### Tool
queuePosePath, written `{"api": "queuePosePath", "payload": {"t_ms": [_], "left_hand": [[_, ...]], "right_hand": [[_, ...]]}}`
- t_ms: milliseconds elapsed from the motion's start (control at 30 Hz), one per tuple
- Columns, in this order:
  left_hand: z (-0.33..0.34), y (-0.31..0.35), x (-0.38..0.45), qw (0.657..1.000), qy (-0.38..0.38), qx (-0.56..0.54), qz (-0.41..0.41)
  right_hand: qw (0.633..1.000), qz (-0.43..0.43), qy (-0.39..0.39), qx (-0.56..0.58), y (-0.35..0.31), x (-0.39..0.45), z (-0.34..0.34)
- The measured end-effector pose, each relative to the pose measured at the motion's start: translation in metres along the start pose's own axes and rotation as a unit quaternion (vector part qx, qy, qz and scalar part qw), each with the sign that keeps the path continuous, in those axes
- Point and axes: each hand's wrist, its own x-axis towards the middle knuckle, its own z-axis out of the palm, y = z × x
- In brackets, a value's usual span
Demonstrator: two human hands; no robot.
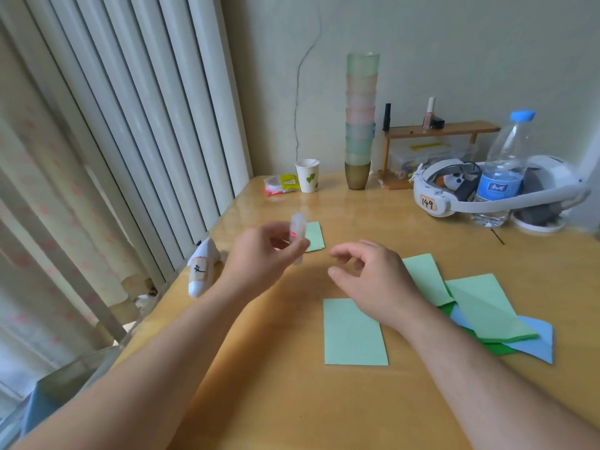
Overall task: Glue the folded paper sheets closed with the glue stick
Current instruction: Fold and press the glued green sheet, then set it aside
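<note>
My left hand [264, 251] holds a translucent white glue stick [298, 237] upright above the wooden table [292, 401], pinched between thumb and fingers. My right hand [367, 271] hovers just to its right with fingers loosely curled and nothing in it. A folded light green sheet [355, 334] lies flat in front of me. A smaller folded green sheet [314, 237] lies behind the glue stick. To the right sits a loose pile of green and blue folded sheets [487, 306].
A white bottle [201, 271] lies at the table's left edge by the curtain. Further back stand a paper cup [307, 175], a tall stack of plastic cups [360, 121], a headset [454, 193], a water bottle [501, 170] and a small wooden shelf [441, 129].
</note>
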Motion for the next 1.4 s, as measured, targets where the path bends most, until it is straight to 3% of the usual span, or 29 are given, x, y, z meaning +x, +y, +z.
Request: {"api": "queuePosePath", "payload": {"t_ms": [100, 233, 567, 833, 933, 1067, 1167, 1300, 1400], "left_hand": [[-0.003, -0.020, 0.000, 0.995, 0.065, 0.028, -0.067], [0.001, -0.035, -0.005, 0.988, 0.079, 0.071, -0.110], [-0.001, -0.036, -0.009, 0.984, 0.066, 0.134, -0.097], [-0.001, -0.038, -0.010, 0.991, 0.068, 0.084, -0.077], [0.001, -0.035, -0.011, 0.989, 0.140, 0.031, -0.031], [-0.003, -0.006, -0.015, 0.949, 0.254, 0.070, 0.171], [0.003, 0.020, -0.017, 0.943, 0.207, 0.081, 0.248], [0.025, 0.039, -0.020, 0.968, 0.041, 0.095, 0.228], [0.044, 0.043, -0.018, 0.970, -0.017, 0.102, 0.220]], "right_hand": [[1.000, 0.003, 0.012, -0.015, 0.003, 0.001, 0.003], [0.999, 0.007, -0.007, -0.035, 0.009, 0.000, 0.002], [0.998, 0.015, -0.010, -0.058, 0.015, -0.005, -0.002], [0.998, 0.025, 0.001, -0.053, 0.015, -0.009, -0.010], [0.999, 0.025, 0.013, -0.038, 0.015, -0.009, -0.012], [0.999, 0.023, 0.017, -0.017, 0.008, -0.003, -0.019], [0.998, 0.033, 0.036, -0.032, 0.006, 0.011, -0.041], [0.991, 0.092, 0.016, -0.091, 0.014, 0.025, -0.081], [0.972, 0.133, -0.017, -0.193, 0.037, 0.023, -0.094]]}}
